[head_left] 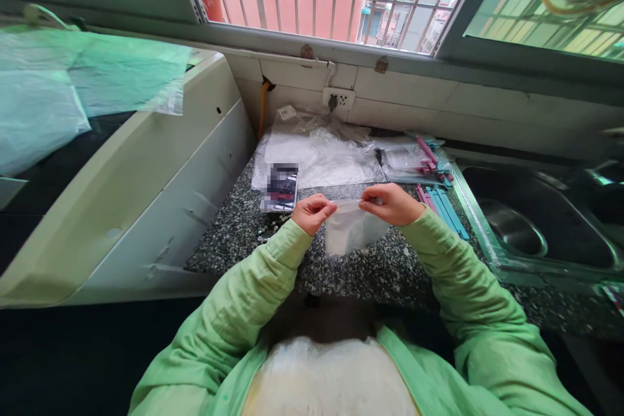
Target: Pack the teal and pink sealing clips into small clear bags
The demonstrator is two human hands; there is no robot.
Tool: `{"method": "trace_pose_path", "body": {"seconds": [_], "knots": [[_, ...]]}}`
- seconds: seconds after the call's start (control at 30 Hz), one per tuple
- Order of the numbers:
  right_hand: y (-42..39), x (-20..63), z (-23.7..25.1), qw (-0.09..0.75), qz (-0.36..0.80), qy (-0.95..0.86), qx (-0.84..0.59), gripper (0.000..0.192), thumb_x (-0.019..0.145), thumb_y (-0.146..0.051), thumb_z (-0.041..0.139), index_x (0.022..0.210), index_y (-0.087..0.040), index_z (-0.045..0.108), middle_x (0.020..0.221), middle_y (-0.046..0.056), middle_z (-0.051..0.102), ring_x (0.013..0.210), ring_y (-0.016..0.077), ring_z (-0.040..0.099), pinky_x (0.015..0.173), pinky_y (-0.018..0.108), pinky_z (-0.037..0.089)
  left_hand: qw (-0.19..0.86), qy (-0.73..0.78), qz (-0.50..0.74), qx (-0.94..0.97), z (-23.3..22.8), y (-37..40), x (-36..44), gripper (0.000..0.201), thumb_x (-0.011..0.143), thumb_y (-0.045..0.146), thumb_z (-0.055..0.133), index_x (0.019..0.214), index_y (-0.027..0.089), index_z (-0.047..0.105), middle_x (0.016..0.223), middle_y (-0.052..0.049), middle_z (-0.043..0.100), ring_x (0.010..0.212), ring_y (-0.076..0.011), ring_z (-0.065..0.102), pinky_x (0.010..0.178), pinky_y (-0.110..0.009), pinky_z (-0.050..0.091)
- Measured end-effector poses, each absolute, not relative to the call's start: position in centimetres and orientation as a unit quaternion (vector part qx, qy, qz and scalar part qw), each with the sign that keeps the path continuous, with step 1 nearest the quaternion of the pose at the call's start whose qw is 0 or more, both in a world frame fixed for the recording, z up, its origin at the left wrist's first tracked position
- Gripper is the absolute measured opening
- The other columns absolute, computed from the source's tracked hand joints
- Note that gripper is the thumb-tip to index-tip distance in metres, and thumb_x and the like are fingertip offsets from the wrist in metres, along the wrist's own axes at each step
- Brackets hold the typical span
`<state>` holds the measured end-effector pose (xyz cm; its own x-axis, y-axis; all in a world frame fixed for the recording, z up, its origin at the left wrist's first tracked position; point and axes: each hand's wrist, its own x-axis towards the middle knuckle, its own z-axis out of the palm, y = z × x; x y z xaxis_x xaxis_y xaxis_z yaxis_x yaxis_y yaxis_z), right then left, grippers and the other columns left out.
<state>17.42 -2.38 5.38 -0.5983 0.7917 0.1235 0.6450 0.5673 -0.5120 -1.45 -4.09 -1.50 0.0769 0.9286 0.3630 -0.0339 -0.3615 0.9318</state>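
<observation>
A clear plastic bag [351,234] hangs above the speckled countertop, stretched between my two hands by its upper edge. My left hand [314,212] pinches the bag's left top corner between thumb and fingers. At the opposite corner, my right hand [390,203] is closed on the same edge. Just beyond my left hand lies a phone-like object [281,188], partly blurred out. To the right of my right hand are several blue strips [446,208] and pink strips [424,196], side by side. Whether the bag holds anything is hard to see.
Loose clear plastic bags [322,156] spread along the back of the speckled countertop [234,227]. More pink and blue pieces lie on a bag [397,159] near the metal sink [492,266]. A white appliance [160,201] stands left. A plug sits in the wall socket [338,98].
</observation>
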Motion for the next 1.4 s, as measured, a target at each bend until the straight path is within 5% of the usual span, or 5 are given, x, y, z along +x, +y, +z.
{"method": "trace_pose_path", "body": {"seconds": [0.5,1.4], "knots": [[-1.9,19.5,6.8,0.250,0.194,-0.859,-0.402,0.017,0.074,-0.029,0.053,0.068,-0.015,0.060,0.064,0.002,0.061,0.060,0.0094,0.053,0.059,0.025,0.043,0.463,0.375,0.549,0.586,-1.4,-4.0,-1.7,0.037,0.061,0.051,0.062,0.055,0.014,0.064,0.044,0.003,0.043,0.045,-0.0061,0.037,0.045,-0.022,0.031],[-1.3,19.3,6.1,0.198,0.186,-0.889,-0.369,0.016,0.075,-0.027,0.053,0.068,-0.015,0.061,0.064,0.001,0.062,0.060,0.0087,0.052,0.058,0.024,0.041,0.415,0.354,0.510,0.665,-2.2,-4.2,-1.3,0.030,0.066,0.039,0.061,0.053,0.012,0.059,0.051,0.001,0.044,0.046,-0.0062,0.040,0.044,-0.021,0.031]]}}
